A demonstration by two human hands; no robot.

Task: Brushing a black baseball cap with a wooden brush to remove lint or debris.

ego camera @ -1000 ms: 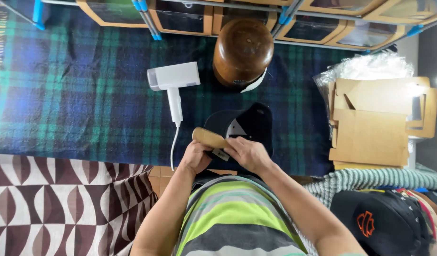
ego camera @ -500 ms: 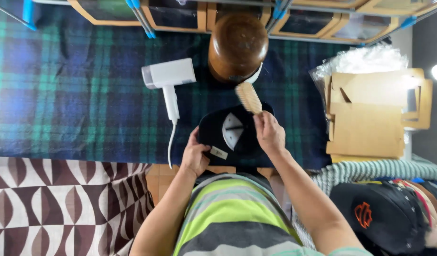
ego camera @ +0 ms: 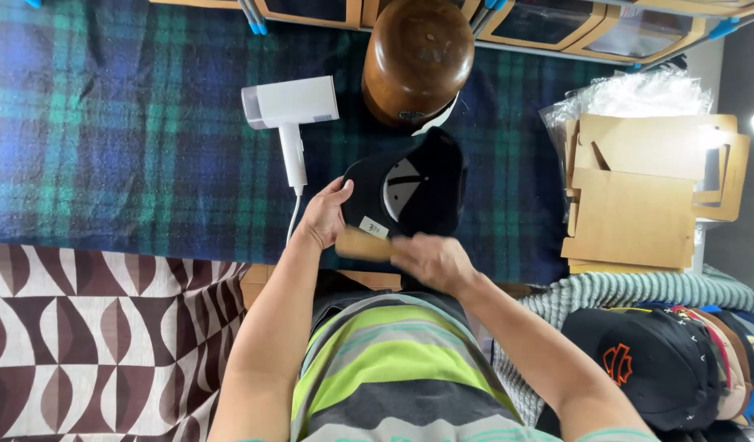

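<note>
A black cap [ego camera: 426, 176] lies inside-up on the plaid blanket [ego camera: 131, 155], a small white tag on its near edge. My left hand [ego camera: 328, 214] grips the cap's near left edge. My right hand [ego camera: 433, 260] holds a tan wooden brush [ego camera: 362, 244] at the cap's near edge; the hand is blurred with motion. A brown wooden hat block [ego camera: 418, 59] stands just beyond the cap. A white hair dryer [ego camera: 291, 110] lies to the cap's left, its cord running toward me.
Flat cardboard pieces [ego camera: 647, 192] and clear plastic bags [ego camera: 631, 94] sit at the right. A stack of caps [ego camera: 647, 364] rests at the lower right beside a grey knitted cloth. A brown patterned fabric [ego camera: 90, 336] covers the lower left. Wooden-framed boxes line the far edge.
My right hand has drawn the brush from the cap's far side back to its near edge. My left hand keeps its hold on the cap.
</note>
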